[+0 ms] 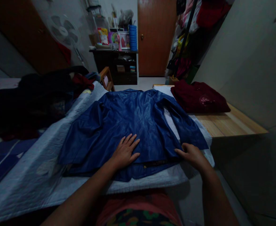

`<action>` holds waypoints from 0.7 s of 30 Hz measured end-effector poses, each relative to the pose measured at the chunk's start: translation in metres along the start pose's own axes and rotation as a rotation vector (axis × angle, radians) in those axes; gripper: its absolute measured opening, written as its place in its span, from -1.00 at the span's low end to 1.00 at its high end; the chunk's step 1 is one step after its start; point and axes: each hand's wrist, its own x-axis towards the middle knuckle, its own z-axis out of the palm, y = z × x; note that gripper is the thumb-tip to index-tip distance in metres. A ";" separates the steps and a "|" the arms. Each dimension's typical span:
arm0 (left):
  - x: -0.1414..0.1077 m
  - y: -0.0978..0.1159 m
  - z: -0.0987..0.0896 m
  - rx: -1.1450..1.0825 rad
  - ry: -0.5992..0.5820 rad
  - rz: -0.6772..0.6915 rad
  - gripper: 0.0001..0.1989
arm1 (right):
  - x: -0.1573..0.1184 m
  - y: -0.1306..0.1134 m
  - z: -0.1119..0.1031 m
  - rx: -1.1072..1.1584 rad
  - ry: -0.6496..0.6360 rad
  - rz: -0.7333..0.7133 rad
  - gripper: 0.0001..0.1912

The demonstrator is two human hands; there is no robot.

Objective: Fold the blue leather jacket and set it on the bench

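1. Head view, jacket: the blue jacket [138, 121] lies spread on a pale quilted cloth [57, 188], collar [132, 90] at the far end, hem nearest the person. Lower layer pokes out past the upper hem, so edges don't line up.
2. Head view, left hand [126, 149]: palm down on the lower middle of the jacket, fingers spread wide, nothing gripped.
3. Head view, right hand [192, 155]: at the jacket's lower right corner, beside the right sleeve [187, 124]. Thumb and forefinger sit a little apart at the edge; can't tell if fabric is pinched between them.
4. Head view, surroundings: folded maroon garment [199, 97] on the wooden bench [244, 122], just beyond the right sleeve. Dark clothes pile [43, 91] off to the left.
5. Step in hand, my read: laying the jacket flat. Left palm works best as a light anchor, fingers spread so the slick-looking material doesn't slide.
6. Work the right edge gently outward against that anchor. Hard tugging would likely skew the body panels.
7. Worth squaring the two hem layers and easing creases out of the left sleeve [81, 135], which looks more rumpled than the right.
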 end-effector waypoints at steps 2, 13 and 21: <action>0.000 0.000 0.000 0.001 -0.005 -0.001 -0.37 | 0.000 0.004 -0.002 0.013 -0.007 -0.045 -0.72; -0.001 -0.002 -0.001 -0.015 -0.023 0.000 -0.36 | 0.000 0.021 0.003 0.065 0.021 -0.043 -0.77; 0.030 0.057 -0.021 -0.153 -0.043 0.157 -0.42 | -0.003 0.013 0.002 0.015 0.020 -0.072 -0.70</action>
